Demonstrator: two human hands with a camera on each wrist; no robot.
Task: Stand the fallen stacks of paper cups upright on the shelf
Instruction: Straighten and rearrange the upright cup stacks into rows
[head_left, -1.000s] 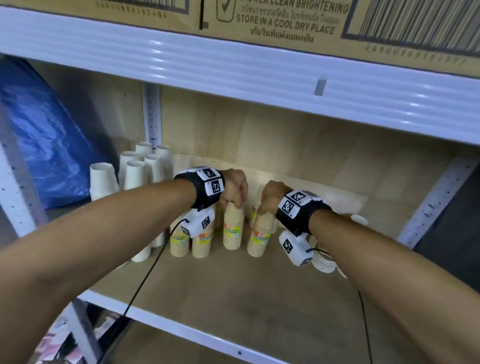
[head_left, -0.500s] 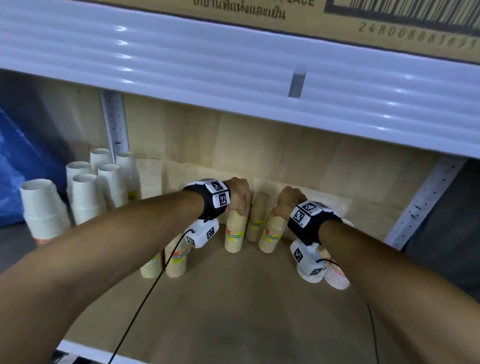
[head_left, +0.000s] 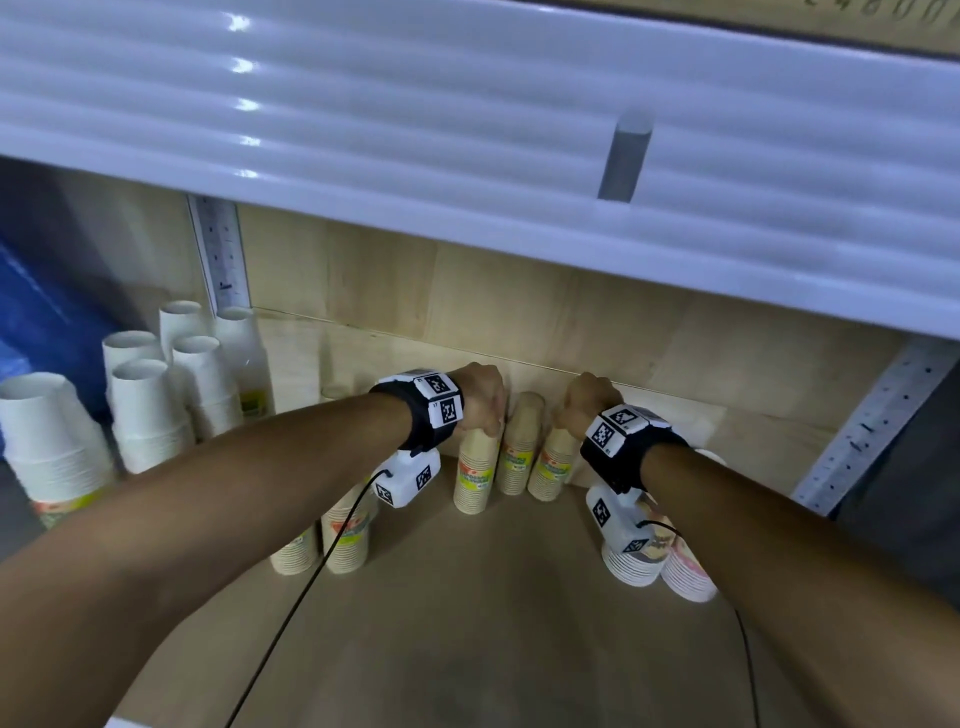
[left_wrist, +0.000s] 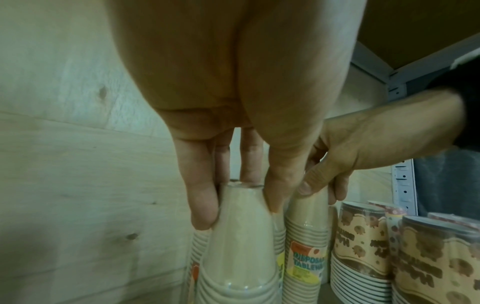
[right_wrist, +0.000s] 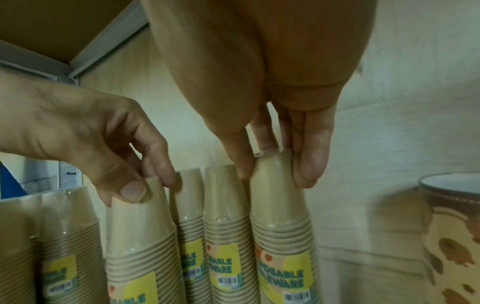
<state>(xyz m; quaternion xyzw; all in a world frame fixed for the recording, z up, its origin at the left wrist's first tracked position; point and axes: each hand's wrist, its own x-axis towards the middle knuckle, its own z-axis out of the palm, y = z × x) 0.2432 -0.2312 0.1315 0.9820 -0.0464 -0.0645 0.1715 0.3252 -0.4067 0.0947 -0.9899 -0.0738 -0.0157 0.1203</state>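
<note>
Two shrink-wrapped stacks of brown paper cups stand upright near the shelf's back wall. My left hand (head_left: 485, 415) pinches the top of the left stack (head_left: 474, 475) from above; its fingers (left_wrist: 205, 214) wrap the top cup (left_wrist: 241, 236). My right hand (head_left: 577, 415) grips the top of the right stack (head_left: 553, 467), with thumb and fingers (right_wrist: 307, 174) around that stack (right_wrist: 280, 216). A third brown stack (head_left: 522, 447) stands between them. Two more brown stacks (head_left: 345, 540) stand front left, partly behind my left forearm.
White cup stacks (head_left: 145, 410) crowd the shelf's left side. Brown-patterned cup stacks (head_left: 685, 571) stand at the right under my right wrist. The white shelf beam (head_left: 467, 156) hangs low overhead. The wooden shelf board (head_left: 493, 623) runs toward me.
Both hands have moved their brown stacks farther back on the shelf, beside a third stack near the wall. My view has moved in closer under the upper shelf.
</note>
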